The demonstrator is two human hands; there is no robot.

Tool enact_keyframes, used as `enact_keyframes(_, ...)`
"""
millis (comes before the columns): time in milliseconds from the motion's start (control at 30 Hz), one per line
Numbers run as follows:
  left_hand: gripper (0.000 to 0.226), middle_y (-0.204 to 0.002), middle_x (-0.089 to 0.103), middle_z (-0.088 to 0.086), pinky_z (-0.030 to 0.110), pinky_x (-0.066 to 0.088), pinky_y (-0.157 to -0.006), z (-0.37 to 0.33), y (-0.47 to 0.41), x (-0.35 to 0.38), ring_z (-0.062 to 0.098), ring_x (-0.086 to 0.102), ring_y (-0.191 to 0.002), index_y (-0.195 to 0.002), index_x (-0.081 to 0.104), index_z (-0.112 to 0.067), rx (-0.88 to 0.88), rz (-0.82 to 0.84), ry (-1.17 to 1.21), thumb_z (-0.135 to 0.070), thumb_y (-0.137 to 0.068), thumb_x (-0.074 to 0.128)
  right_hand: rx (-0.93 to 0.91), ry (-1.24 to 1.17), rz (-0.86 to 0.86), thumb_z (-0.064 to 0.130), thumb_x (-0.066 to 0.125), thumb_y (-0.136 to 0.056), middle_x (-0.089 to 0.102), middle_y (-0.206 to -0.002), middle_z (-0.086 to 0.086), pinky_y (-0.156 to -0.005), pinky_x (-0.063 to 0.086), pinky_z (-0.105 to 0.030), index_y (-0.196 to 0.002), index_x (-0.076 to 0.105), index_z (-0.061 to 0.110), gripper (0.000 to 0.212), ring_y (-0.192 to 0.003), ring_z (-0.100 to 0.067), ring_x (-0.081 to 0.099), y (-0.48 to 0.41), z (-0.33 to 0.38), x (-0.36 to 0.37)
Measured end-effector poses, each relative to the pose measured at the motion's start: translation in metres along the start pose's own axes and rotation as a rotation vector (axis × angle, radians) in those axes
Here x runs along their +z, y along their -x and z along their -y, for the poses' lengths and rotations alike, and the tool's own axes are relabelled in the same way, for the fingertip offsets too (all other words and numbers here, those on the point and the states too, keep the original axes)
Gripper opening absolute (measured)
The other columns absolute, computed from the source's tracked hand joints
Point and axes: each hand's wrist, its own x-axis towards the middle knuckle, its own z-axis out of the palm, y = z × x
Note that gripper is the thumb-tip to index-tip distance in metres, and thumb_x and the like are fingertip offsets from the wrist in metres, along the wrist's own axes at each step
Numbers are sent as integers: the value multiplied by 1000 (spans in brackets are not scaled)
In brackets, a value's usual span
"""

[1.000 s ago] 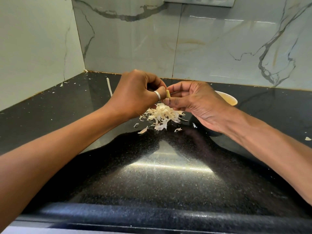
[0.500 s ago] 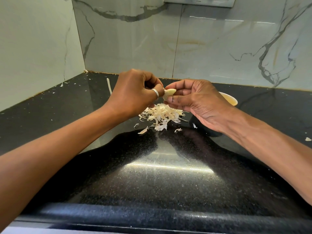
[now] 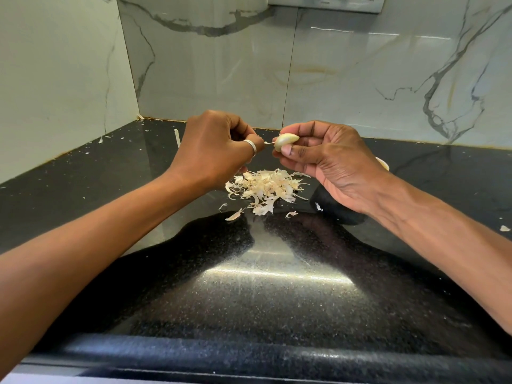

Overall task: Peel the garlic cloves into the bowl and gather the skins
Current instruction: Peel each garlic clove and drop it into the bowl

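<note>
My right hand (image 3: 327, 164) pinches a pale garlic clove (image 3: 286, 139) between thumb and fingers, held above the counter. My left hand (image 3: 216, 151), with a silver ring on one finger, pinches a thin strip of skin (image 3: 268, 143) that still hangs from the clove's left tip. Below both hands a loose pile of garlic skins (image 3: 266, 188) lies on the black counter (image 3: 266, 286). The bowl (image 3: 336, 209), dark outside with a cream rim, sits behind my right hand and wrist and is mostly hidden.
Marble-look wall tiles close the counter off at the back and left. Small skin scraps (image 3: 504, 228) lie scattered at the right, and more along the back left corner. A pale strip (image 3: 176, 137) lies behind my left hand. The counter's rounded front edge runs across the bottom.
Both hands have drawn slightly apart. The clove has turned so more of its bare side shows, and a strip of skin now stretches from its tip to my left fingers.
</note>
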Motion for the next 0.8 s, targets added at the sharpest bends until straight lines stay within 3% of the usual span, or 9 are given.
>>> enact_keyframes(100, 15, -64, 72, 3, 39, 63, -69, 0, 0, -1, 12, 71, -55, -76, 72, -17, -14, -26, -50, -24, -89, 70, -6, -20, -10, -10, 72, -80, 74, -109, -22, -81, 62, -31, -113, 67, -2, 34, -96, -27, 75, 0, 2, -1)
enact_keyframes(267, 35, -58, 68, 7, 38, 58, -68, 5, -1, -3, 25, 69, -61, -66, 71, -14, 7, -53, -154, -41, -82, 55, -13, -3, -14, -10, 72, -80, 74, -108, -21, -81, 62, -31, -112, 68, -1, 34, -97, -28, 75, 0, 2, -1)
enact_keyframes(400, 10, -78, 72, -8, 23, 56, -71, 4, 1, 0, 8, 67, -71, -93, 78, -18, 148, -10, -129, -24, -91, 70, -28, 78, -10, -5, 78, -76, 76, -103, -20, -78, 63, -30, -108, 70, 0, 34, -93, -28, 75, 0, 0, -1)
enact_keyframes(467, 16, -88, 72, -13, 10, 52, -72, 3, 1, 1, -1, 67, -78, -107, 76, -20, 212, 37, -58, -19, -92, 73, -38, 123, 4, 1, 82, -70, 76, -100, -20, -77, 63, -30, -105, 71, 1, 36, -92, -30, 74, 0, 0, -1)
enact_keyframes(533, 20, -94, 72, -14, 15, 56, -74, 2, 1, 1, -3, 68, -81, -111, 75, -22, 220, 98, 16, -20, -92, 74, -45, 156, 23, 4, 83, -67, 77, -99, -19, -74, 62, -28, -102, 72, 2, 37, -89, -28, 74, 1, -1, 0)
enact_keyframes(600, 18, -98, 74, -10, 23, 61, -70, 0, 1, -1, 6, 71, -87, -109, 74, -21, 172, 173, 107, -20, -91, 74, -50, 184, 42, 5, 84, -66, 77, -97, -17, -72, 62, -28, -100, 71, 3, 37, -86, -25, 74, 2, -1, 0)
enact_keyframes(733, 13, -99, 74, -2, 22, 60, -68, -3, -1, -4, 13, 73, -92, -101, 73, -17, 62, 290, 229, -17, -88, 73, -48, 226, 67, 10, 85, -64, 77, -100, -19, -86, 60, -40, -103, 70, 1, 43, -94, -35, 75, 2, 0, -1)
enact_keyframes(800, 10, -97, 75, 1, 25, 61, -71, -3, -2, -5, 16, 73, -91, -96, 73, -17, 38, 300, 257, -19, -87, 74, -43, 203, 77, 8, 84, -64, 76, -100, -21, -82, 63, -36, -104, 68, -2, 44, -92, -33, 76, 3, 1, -1)
